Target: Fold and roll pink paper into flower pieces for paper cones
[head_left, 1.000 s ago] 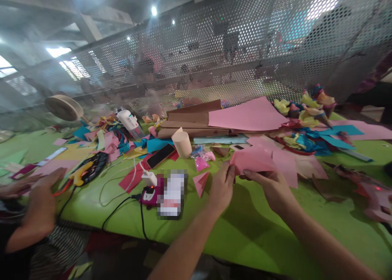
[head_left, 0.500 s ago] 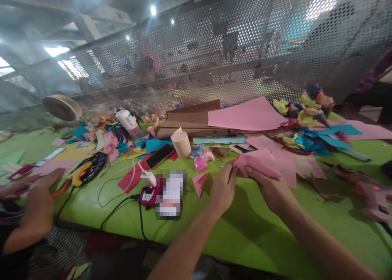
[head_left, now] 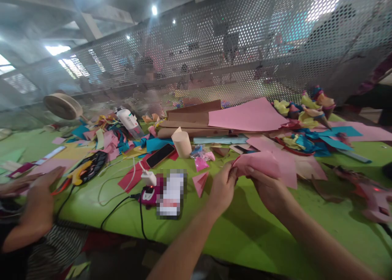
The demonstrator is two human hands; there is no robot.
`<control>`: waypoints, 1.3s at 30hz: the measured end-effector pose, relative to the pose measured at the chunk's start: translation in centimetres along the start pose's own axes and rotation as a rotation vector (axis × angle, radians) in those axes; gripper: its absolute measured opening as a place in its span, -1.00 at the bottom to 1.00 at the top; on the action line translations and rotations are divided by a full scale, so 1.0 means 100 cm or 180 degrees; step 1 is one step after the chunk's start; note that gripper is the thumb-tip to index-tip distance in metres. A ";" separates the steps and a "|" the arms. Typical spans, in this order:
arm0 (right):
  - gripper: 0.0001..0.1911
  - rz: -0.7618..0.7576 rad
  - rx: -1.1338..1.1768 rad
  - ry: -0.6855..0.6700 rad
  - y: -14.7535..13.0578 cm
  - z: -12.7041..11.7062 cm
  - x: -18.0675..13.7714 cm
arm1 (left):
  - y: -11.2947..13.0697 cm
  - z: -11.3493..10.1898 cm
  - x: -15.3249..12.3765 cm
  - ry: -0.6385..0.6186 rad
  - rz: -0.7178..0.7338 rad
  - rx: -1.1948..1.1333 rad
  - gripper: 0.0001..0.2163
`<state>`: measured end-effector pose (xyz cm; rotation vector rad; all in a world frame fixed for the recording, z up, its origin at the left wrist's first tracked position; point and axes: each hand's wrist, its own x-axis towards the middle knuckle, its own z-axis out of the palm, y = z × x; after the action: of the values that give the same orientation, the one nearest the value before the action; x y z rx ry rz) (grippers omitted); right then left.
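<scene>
Between my two hands a piece of pink paper (head_left: 260, 162) is held curled into a roll, above the green table. My left hand (head_left: 225, 186) pinches its left end between thumb and fingers. My right hand (head_left: 271, 188) grips the lower right side, thumb on the near face; its other fingers are partly behind the paper. Just left of my left hand lies a small folded pink paper triangle (head_left: 200, 183). Flat pink paper (head_left: 288, 170) lies behind the roll. A pink glue gun (head_left: 367, 194) rests to the right of my right hand.
A phone (head_left: 171, 194), a purple power strip (head_left: 150, 196) and cables lie left of my hands. Farther back are a tan paper roll (head_left: 181, 143), brown sheets (head_left: 192, 116) and paper cones (head_left: 318, 104). Another person's hands (head_left: 39, 186) work at far left, near a yellow glue gun (head_left: 79, 173).
The pink paper has gone from a flatter, loosely bent sheet to a rounder, tighter curl. My right hand has shifted slightly along its lower edge; my left hand stays nearly in place.
</scene>
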<state>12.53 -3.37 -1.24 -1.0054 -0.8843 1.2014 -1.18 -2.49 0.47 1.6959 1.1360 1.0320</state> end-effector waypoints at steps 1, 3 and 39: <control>-0.75 -0.0044 -0.0025 0.0021 0.001 -0.001 0.002 | 0.000 0.000 0.000 0.0016 -0.0027 0.0015 -0.76; -0.74 -0.0156 -0.0007 0.0144 0.002 -0.006 0.006 | 0.001 -0.002 0.001 0.0016 -0.0104 0.0052 -0.76; -0.67 -0.1349 -0.2829 -0.0554 -0.034 -0.028 0.012 | 0.007 -0.022 0.004 -0.1278 0.0049 0.0939 -0.73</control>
<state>16.39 -2.80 1.14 -1.3134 -1.7472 0.5106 -2.95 -1.83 1.87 2.0322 1.0436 0.5111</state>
